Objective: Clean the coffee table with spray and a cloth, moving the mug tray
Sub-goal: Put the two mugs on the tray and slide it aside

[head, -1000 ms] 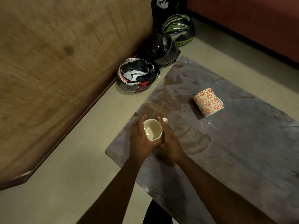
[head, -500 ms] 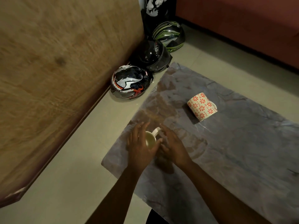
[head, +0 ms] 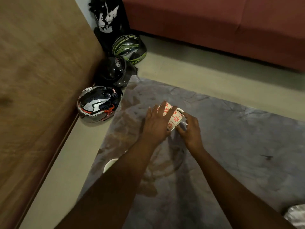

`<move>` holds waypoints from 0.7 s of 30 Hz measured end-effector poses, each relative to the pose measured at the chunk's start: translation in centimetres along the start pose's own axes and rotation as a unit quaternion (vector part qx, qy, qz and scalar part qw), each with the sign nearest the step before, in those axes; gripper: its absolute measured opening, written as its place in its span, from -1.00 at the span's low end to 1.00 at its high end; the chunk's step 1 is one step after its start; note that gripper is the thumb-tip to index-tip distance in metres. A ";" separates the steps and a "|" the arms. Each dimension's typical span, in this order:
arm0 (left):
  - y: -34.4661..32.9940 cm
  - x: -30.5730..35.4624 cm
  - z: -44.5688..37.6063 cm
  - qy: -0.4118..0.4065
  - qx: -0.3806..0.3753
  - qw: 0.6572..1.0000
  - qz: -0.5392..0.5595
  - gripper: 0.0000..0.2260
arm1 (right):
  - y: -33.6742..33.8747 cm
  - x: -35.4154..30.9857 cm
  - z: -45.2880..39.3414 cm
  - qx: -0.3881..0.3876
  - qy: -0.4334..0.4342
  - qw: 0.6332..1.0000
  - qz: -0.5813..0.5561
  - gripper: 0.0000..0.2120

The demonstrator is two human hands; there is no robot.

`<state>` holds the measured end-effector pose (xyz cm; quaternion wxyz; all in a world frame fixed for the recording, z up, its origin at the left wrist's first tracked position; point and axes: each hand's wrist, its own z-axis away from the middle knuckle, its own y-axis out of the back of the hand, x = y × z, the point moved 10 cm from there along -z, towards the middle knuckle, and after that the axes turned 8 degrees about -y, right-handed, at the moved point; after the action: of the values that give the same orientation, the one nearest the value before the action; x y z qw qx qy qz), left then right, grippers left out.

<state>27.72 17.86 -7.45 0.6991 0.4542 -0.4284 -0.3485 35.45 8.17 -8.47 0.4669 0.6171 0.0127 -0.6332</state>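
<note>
Grey marbled coffee table [head: 231, 154] fills the lower right of the frame, its left edge running diagonally from upper centre down to bottom centre, beige floor [head: 54, 184] strip beside it. We see open tabletop to the right of both hands and along the lower middle; far corner sits just beside the helmets.

We count two mugs. Patterned mug [head: 173, 117], white with red flowers, lies tilted near frame centre on the table. Left hand [head: 156, 124] wraps its fingers over the mug's side, gripping it. Right hand [head: 191, 129] curls its fingers at the mug's rim and handle side, holding it too. Plain white mug [head: 109, 164] sits near the table's left edge, lower centre-left, mostly hidden under the left forearm, only a rim arc showing.

We count three helmets on the floor, upper centre-left: white-and-black helmet [head: 97, 103] with red teeth graphic touching the table corner area, black helmet [head: 115, 70] behind it, green-striped helmet [head: 129, 47] furthest back. Black bag [head: 109, 19] with white print stands behind them in the corner.

Wooden panel [head: 36, 80] takes the whole left side, blurred. Red sofa [head: 222, 25] spans the upper right, floor gap between it and the table. Shiny crinkled object [head: 295, 215] at the lower right corner, cut off; we cannot tell what it is.
</note>
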 end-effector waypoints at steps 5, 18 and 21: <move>-1.5 -0.5 -1.5 -0.005 -0.050 0.996 -0.069 -0.24 | -1.2 1.4 -0.5 0.015 -0.008 0.999 -0.046 -0.50; 1.7 -1.1 0.9 -0.082 -0.073 0.982 -0.152 -0.14 | -5.7 0.9 2.7 -0.036 0.069 0.996 -0.051 -0.13; 2.2 -2.9 4.1 -0.067 -0.117 0.981 -0.140 -0.07 | -8.4 0.2 4.8 -0.063 0.028 0.994 -0.082 -0.11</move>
<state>23.06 19.78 -5.29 0.6611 0.4001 -0.3627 -0.5209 26.73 9.96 -12.19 0.4508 0.6006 0.1160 -0.6500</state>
